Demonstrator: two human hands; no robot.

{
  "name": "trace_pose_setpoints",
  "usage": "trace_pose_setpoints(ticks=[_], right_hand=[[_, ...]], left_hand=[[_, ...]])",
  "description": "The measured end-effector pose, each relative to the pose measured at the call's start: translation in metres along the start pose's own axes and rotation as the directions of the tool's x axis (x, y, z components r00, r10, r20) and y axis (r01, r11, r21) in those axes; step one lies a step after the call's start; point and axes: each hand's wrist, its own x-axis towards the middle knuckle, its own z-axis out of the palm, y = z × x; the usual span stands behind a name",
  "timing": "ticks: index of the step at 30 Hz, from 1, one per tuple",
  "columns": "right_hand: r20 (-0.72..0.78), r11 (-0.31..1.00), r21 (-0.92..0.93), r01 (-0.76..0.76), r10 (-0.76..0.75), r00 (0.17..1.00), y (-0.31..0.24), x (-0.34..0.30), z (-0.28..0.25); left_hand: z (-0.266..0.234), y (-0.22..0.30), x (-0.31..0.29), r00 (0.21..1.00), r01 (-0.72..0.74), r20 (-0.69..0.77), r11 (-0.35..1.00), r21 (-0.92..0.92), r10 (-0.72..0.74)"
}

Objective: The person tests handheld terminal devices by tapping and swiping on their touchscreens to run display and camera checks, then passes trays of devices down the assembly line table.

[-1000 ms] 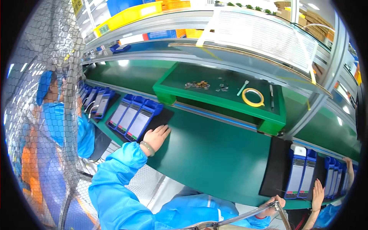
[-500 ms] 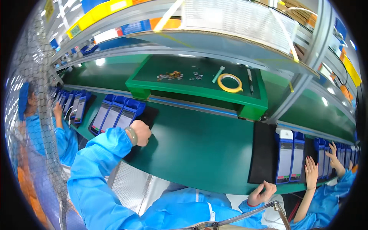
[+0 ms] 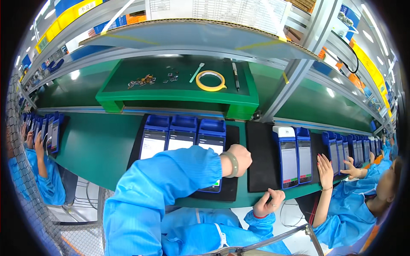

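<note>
Terminals (image 3: 182, 137) are now sitting farther right.
Left hand (image 3: 239, 160) is curling beside them, right hand (image 3: 269, 202) near; grips unclear.

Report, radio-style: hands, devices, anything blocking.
Left hand curled at right edge of black mat. Right hand half-curled, front of green bench. Three blue devices on mat, left sleeve partly covering.

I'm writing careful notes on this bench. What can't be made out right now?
- Head view: the screens of the three blue handhelds, partly covered by the left sleeve.
- Head view: whether the left hand's grip holds anything; its underside is hidden by its own back.
- Head view: what the pieces on the green stand are; too small.
</note>
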Motion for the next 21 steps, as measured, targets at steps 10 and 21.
trace_pose_setpoints(ticks=[10,21], right_hand=[[0.025,1.000,0.001,-0.020,0.020,0.999,0.005,-0.002,-0.007],[0.442,0.984,0.136,0.114,-0.164,0.882,-0.055,0.033,0.000]], left_hand=[[-0.043,-0.070,-0.122,0.713,0.016,-0.679,0.972,-0.235,-0.176],[0.038,-0.063,-0.253,0.303,-0.093,-0.122,0.098,-0.991,-0.945]])
